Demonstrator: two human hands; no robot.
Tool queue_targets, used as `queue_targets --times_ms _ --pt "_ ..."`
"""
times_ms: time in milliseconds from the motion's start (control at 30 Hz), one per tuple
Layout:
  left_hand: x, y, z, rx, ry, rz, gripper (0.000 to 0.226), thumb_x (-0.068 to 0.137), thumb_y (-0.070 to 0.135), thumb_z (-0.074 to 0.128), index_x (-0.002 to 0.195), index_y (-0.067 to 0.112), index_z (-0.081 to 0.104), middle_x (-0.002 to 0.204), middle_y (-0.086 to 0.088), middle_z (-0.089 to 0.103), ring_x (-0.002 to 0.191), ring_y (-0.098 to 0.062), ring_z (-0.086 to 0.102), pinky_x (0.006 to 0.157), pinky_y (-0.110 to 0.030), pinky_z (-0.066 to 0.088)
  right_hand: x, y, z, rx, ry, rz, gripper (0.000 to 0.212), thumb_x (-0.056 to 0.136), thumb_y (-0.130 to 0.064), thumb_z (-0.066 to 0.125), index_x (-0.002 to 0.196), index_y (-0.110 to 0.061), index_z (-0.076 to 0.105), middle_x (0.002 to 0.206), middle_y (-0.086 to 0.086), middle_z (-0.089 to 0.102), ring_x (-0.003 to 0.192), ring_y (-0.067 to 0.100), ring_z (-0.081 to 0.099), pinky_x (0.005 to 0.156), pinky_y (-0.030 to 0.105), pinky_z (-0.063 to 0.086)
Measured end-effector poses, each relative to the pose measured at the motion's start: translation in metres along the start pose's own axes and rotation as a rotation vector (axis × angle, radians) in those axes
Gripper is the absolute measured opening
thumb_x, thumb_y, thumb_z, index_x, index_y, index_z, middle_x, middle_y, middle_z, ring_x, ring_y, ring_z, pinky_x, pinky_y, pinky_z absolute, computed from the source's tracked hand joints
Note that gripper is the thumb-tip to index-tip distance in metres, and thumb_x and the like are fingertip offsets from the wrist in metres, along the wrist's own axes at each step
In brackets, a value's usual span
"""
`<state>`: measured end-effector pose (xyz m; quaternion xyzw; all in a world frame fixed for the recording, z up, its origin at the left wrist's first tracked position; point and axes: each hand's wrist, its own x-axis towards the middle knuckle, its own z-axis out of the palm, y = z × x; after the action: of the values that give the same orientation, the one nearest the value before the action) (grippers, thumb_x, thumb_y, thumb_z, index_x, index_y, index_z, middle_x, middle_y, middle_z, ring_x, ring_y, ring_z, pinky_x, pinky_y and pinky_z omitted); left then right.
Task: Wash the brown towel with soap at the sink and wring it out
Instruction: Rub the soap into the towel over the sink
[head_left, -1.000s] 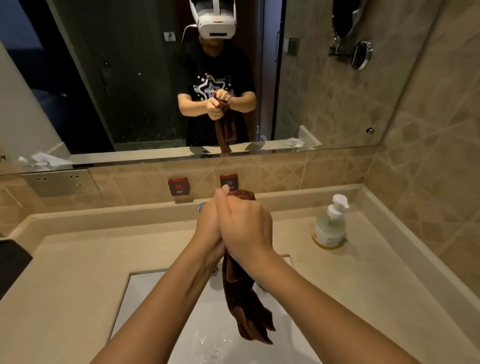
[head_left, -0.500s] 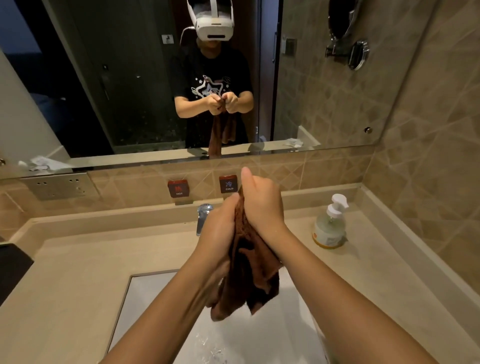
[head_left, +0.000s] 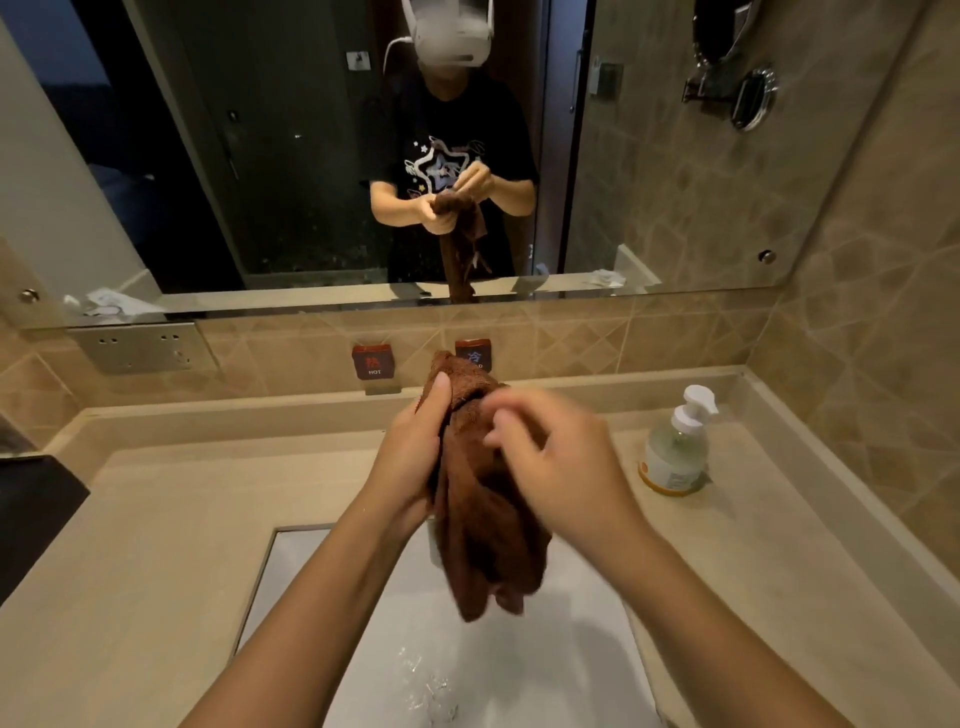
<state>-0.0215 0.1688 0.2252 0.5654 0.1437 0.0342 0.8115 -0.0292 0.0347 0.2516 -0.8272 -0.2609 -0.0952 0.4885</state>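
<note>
While bunched above the white basin (head_left: 561, 654), the plush brown towel (head_left: 483, 525) hangs in a thick, twisted roll.
Left hand (head_left: 413, 462) wraps its upper part, thumb upright along the pile; right hand (head_left: 563, 467), motion-blurred, fingers loosely bent beside the cloth, grip uncertain. Clear pump soap bottle (head_left: 675, 452) stands far right on the smooth beige counter (head_left: 156, 545).

The sink (head_left: 571, 649) is set into the worktop (head_left: 156, 519), near its front edge. Above the basin hangs the towel (head_left: 483, 519), between the left grip (head_left: 410, 457), which holds its left side, and the right grip (head_left: 561, 462), in front of its right side. A soap bottle (head_left: 675, 447) stands on the worktop to the right of the sink. On the wall behind the towel are two tap plates (head_left: 373, 361), with a socket plate (head_left: 140, 345) further left and the mirror (head_left: 260, 156) above.
</note>
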Motion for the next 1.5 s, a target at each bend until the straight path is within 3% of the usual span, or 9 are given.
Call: queue_targets --times_ms 133,200,367,600,800,933,1133,1367,1500 --pt "0.004 0.015 0.005 0.252 0.008 0.074 0.064 0.094 0.06 0.024 0.087 0.02 0.073 0.086 -0.006 0.077 0.082 -0.017 0.072 0.074 -0.032 0.057 0.033 0.003 -0.008 -0.009 -0.152 0.05 0.054 0.086 -0.047 0.055 0.135 -0.033 0.038 0.131 -0.007 0.047 0.117 0.009 0.046 0.093 0.028 0.045" --pt "0.005 0.023 0.007 0.096 -0.041 0.006 0.075 0.09 0.067 0.022 0.094 0.01 0.071 0.091 -0.015 0.074 0.079 -0.022 0.073 0.071 -0.034 0.06 0.04 0.003 0.001 0.01 -0.276 0.034 0.05 0.086 -0.044 0.058 0.131 -0.026 0.044 0.121 -0.005 0.055 0.108 0.01 0.054 0.084 0.019 0.047" --pt "0.001 0.016 -0.014 0.055 -0.184 -0.042 0.066 0.088 0.066 0.031 0.101 0.012 0.067 0.091 -0.01 0.076 0.086 -0.02 0.073 0.07 -0.031 0.06 0.045 0.005 0.017 -0.178 -0.065 -0.133 0.018 0.091 -0.027 0.056 0.107 -0.017 0.056 0.097 -0.001 0.063 0.089 0.017 0.058 0.073 0.03 0.046" --pt "-0.001 -0.076 -0.084 0.335 -0.397 -0.294 0.083 0.068 0.066 0.056 0.132 0.014 0.045 0.127 -0.006 0.059 0.116 -0.018 0.057 0.102 -0.033 0.045 0.059 -0.007 0.018 0.213 0.018 -0.002 0.014 0.089 -0.012 0.055 0.102 -0.014 0.061 0.09 -0.006 0.061 0.09 0.012 0.059 0.078 0.027 0.049" --pt "-0.015 -0.142 -0.114 0.078 -0.388 -0.466 0.096 0.055 0.064 0.078 0.128 0.006 0.054 0.129 -0.02 0.06 0.123 -0.036 0.054 0.106 -0.051 0.039 0.074 -0.021 -0.004 0.508 0.074 0.115 0.009 0.088 -0.013 0.058 0.093 -0.018 0.063 0.091 0.003 0.065 0.092 0.022 0.065 0.078 0.033 0.055" --pt "-0.015 -0.148 -0.111 -0.438 -0.349 -0.414 0.093 0.063 0.06 0.076 0.138 0.012 0.049 0.142 -0.026 0.046 0.128 -0.045 0.045 0.107 -0.058 0.034 0.065 -0.011 -0.01 0.645 0.057 0.222 0.011 0.089 -0.012 0.057 0.098 -0.014 0.063 0.09 0.004 0.065 0.087 0.018 0.066 0.072 0.028 0.055" --pt "-0.002 -0.112 -0.077 -0.49 -0.143 -0.342 0.069 0.072 0.059 0.05 0.116 0.008 0.063 0.115 -0.02 0.069 0.103 -0.033 0.068 0.09 -0.048 0.052 -0.001 0.045 0.058 0.306 -0.271 0.528 0.024 0.092 -0.024 0.051 0.114 -0.017 0.057 0.104 0.0 0.061 0.096 0.017 0.059 0.078 0.028 0.049" --pt "-0.017 -0.146 -0.06 0.033 -0.002 -0.347 0.043 0.088 0.048 0.057 0.114 0.015 0.066 0.107 -0.01 0.073 0.101 -0.022 0.069 0.091 -0.036 0.054 -0.04 0.106 0.105 -0.274 -0.204 0.321 0.02 0.097 -0.033 0.04 0.097 -0.016 0.05 0.091 0.002 0.058 0.082 0.019 0.056 0.063 0.033 0.043" --pt "-0.021 -0.168 -0.072 0.05 0.195 -0.377 0.038 0.093 0.043 0.052 0.104 0.013 0.071 0.096 -0.009 0.075 0.09 -0.02 0.07 0.072 -0.025 0.055 -0.062 0.123 0.121 -0.311 -0.243 0.347 0.02 0.098 -0.033 0.039 0.107 -0.017 0.049 0.099 0.004 0.06 0.082 0.019 0.057 0.067 0.033 0.048"
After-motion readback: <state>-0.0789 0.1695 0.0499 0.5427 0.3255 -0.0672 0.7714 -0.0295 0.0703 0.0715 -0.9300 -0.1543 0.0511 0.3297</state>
